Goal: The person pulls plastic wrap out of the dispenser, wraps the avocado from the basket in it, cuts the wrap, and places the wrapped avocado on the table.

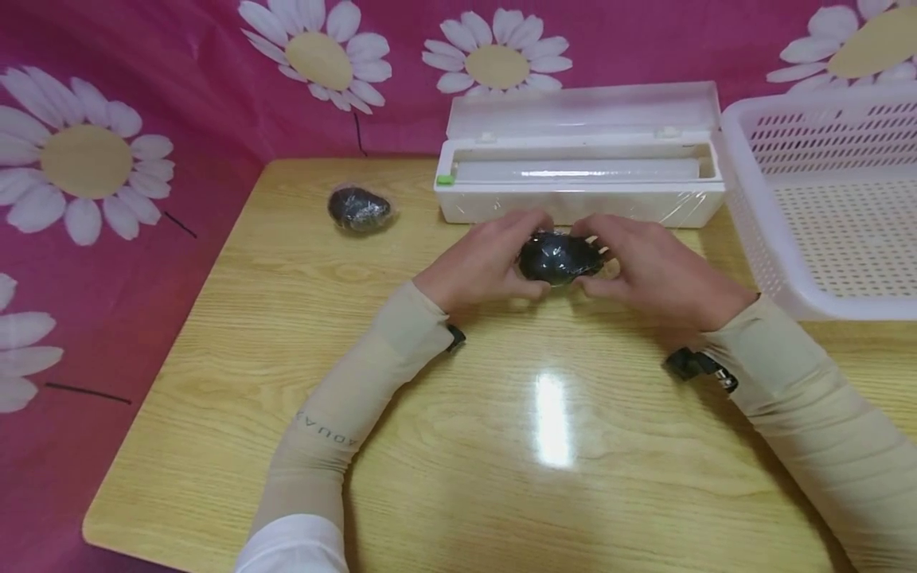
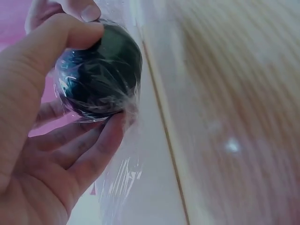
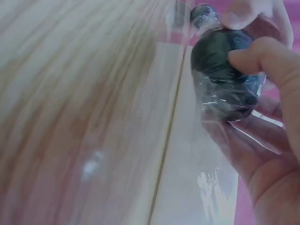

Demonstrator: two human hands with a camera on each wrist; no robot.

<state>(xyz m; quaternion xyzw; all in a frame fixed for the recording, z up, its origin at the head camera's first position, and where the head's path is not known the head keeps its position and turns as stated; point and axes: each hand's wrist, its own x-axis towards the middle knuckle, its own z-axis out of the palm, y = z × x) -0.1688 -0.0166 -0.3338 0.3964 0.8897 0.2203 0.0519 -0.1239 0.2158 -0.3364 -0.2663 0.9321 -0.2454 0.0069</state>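
Observation:
A dark green-black avocado (image 1: pixel 559 258), wrapped in clear cling film, is held between both hands just in front of the dispenser. My left hand (image 1: pixel 487 259) grips its left end, thumb on the near side and fingers around the far side. On the other end, my right hand (image 1: pixel 648 267) holds it the same way. Wrinkled film (image 3: pixel 218 96) clings to the avocado's skin in the right wrist view, and the left wrist view shows film bunched near the fingertips (image 2: pixel 117 123). A second wrapped avocado (image 1: pixel 358 209) lies on the table at the back left.
A white cling film dispenser (image 1: pixel 580 205) stands at the back with its lid raised and a film roll (image 1: pixel 573 169) inside. To its right is a white plastic basket (image 1: pixel 781 263) with slotted walls. A pink flowered cloth (image 1: pixel 215 72) hangs behind the wooden table (image 1: pixel 458 446).

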